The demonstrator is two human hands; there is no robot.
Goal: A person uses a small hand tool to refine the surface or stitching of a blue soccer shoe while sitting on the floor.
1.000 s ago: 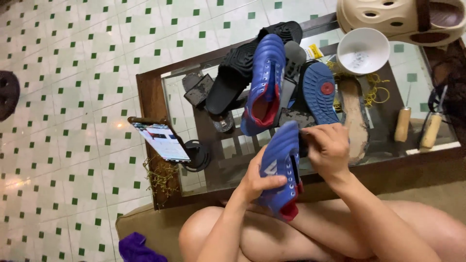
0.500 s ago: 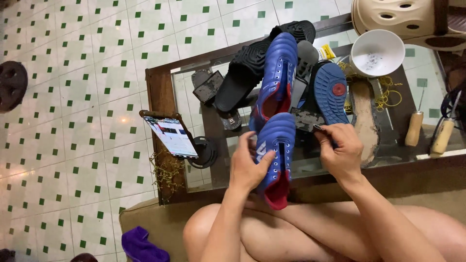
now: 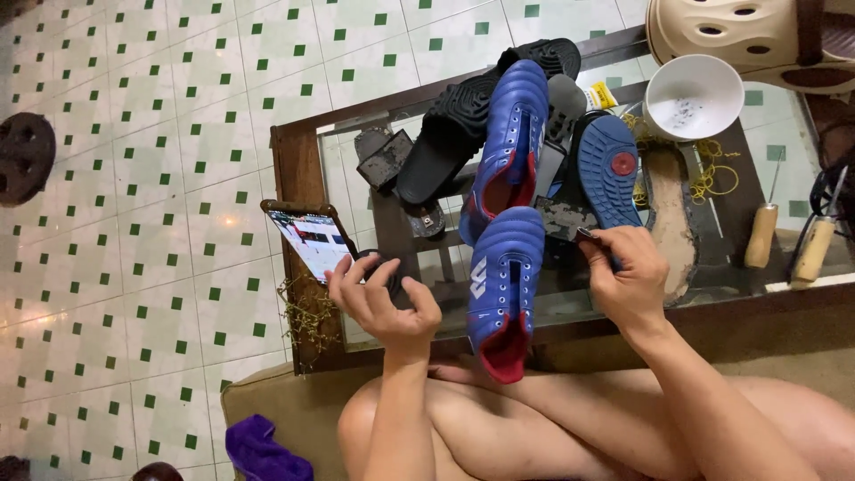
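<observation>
A blue football boot with a red lining (image 3: 503,289) lies on the near edge of a glass-topped wooden table (image 3: 289,169), toe away from me. A second blue boot (image 3: 509,147) lies just beyond it. My left hand (image 3: 378,303) hovers beside a phone (image 3: 312,242) propped at the table's left edge, fingers curled around a small dark round thing. My right hand (image 3: 623,276) pinches a small dark object at the edge of a grey worn sole piece (image 3: 561,218), right of the near boot.
Black sandals (image 3: 454,134), a blue shoe sole (image 3: 610,169), a white bowl (image 3: 693,96), two wooden-handled tools (image 3: 761,236) and a beige clog (image 3: 739,31) crowd the table. Green-and-white tiled floor lies to the left. A purple cloth (image 3: 258,450) lies near my knee.
Both hands have let go of the near blue boot, which now rests on the table edge. My left hand moved left toward the phone; my right hand moved right to the sole piece.
</observation>
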